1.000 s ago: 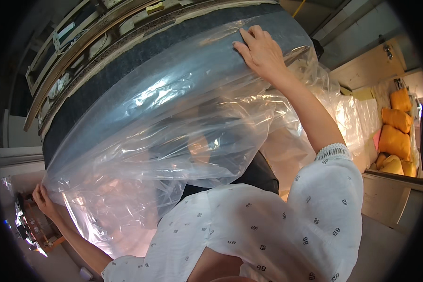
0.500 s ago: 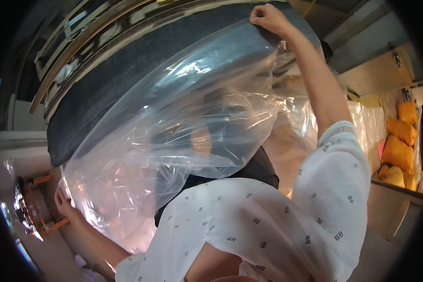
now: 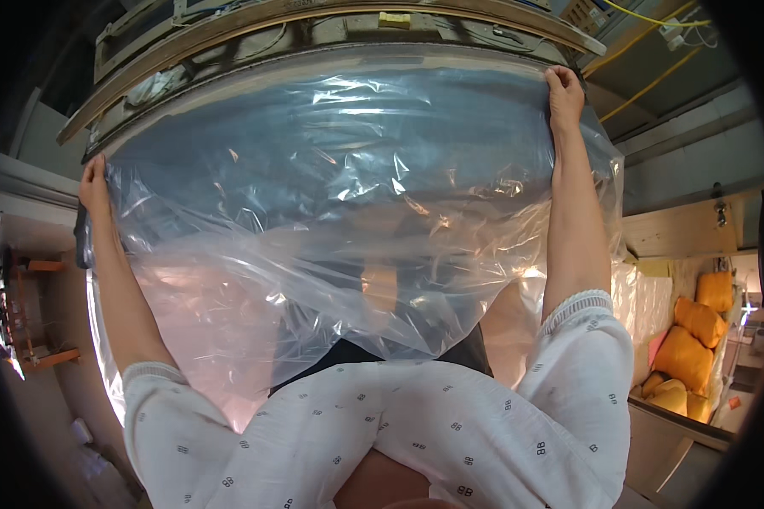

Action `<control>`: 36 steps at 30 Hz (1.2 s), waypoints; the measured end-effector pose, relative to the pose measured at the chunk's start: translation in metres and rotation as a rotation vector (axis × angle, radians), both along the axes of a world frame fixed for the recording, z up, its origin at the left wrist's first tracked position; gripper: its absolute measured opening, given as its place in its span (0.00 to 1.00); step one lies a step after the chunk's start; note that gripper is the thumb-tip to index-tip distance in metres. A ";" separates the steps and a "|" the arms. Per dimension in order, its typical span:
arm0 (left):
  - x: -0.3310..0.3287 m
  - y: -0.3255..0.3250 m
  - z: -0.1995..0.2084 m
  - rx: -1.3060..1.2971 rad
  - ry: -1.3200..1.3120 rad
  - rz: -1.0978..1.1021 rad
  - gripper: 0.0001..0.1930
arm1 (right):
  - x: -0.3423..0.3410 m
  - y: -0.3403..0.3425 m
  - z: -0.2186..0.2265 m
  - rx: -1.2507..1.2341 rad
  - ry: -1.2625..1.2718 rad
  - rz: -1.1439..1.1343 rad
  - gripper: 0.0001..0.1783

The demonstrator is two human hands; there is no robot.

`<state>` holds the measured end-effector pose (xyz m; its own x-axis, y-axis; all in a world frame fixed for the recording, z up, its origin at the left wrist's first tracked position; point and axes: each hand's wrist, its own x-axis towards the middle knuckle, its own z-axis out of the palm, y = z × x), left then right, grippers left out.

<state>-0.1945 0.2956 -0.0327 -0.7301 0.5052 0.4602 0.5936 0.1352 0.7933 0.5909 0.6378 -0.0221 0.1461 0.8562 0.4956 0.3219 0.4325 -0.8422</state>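
1. Head camera: you are holding a clear plastic sheet (image 3: 314, 284) wide between both arms, its far edge lying over a dark layer (image 3: 255, 127) in front of you.
2. Your left hand (image 3: 96, 188) is gripping the sheet near its far left corner, the fingers closing together in what looks like a pinch; your right hand (image 3: 567, 103) is pinching the far edge at the opposite side, thumb and fingers meeting.
3. Between the hands the sheet is covering most of the dark layer's breadth, its far edge running close to a wooden rail (image 3: 289, 15), where a yellow block (image 3: 395, 19) is sitting.
4. As for progress, the far part is appearing spread and fairly taut; the near part is hanging in loose folds over your dark clothing (image 3: 475, 349), creases unsmoothed. Whether any edge is being fixed down, you cannot tell from here.
5. Around the scene, orange bundles (image 3: 686, 356) are standing stacked at the right, an orange-armed rack (image 3: 49, 360) is showing at the left, and your white patterned shirt (image 3: 450, 433) is filling the foreground.
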 end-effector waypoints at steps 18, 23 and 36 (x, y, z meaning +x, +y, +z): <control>-0.071 0.048 -0.009 -0.356 0.045 0.136 0.21 | -0.011 0.020 0.005 0.103 -0.354 -0.418 0.20; -0.109 0.028 -0.027 0.087 -0.520 -0.081 0.15 | -0.001 0.034 0.007 -0.024 -0.140 -0.413 0.23; -0.080 0.034 -0.022 -0.145 -0.009 -0.006 0.20 | -0.011 0.032 0.010 0.260 -0.273 -0.477 0.21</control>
<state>-0.2747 0.3294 -0.0546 -0.7310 0.5701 0.3751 0.5873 0.2457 0.7712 0.5804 0.6700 -0.0123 0.3216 0.5736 0.7534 0.7206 0.3679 -0.5877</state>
